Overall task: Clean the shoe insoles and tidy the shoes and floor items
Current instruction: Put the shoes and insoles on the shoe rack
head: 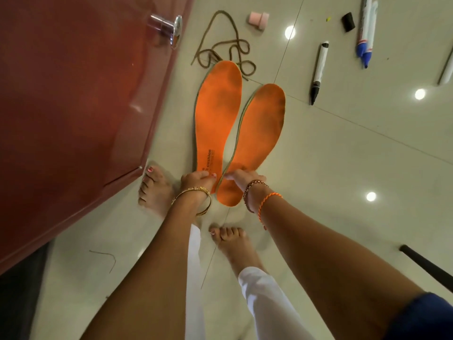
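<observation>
Two orange insoles lie side by side on the pale tiled floor, toes pointing away from me. My left hand (pixel 197 179) pinches the heel of the left insole (pixel 217 111), which has dark print near the heel. My right hand (pixel 241 179) grips the heel end of the right insole (pixel 259 133); its heel tip shows below my fingers. Both insoles carry grey smudges. A brown shoelace (pixel 228 45) lies tangled just beyond the left insole's toe.
A dark red cabinet door (pixel 73 106) with a chrome knob (pixel 169 28) stands at the left. A black marker (pixel 318 72), blue markers (pixel 366 30), a pink block (pixel 259 19) and a black cap (pixel 348 22) lie on the floor. My bare feet (pixel 232 244) stand below the insoles. A black rod (pixel 426 266) is at right.
</observation>
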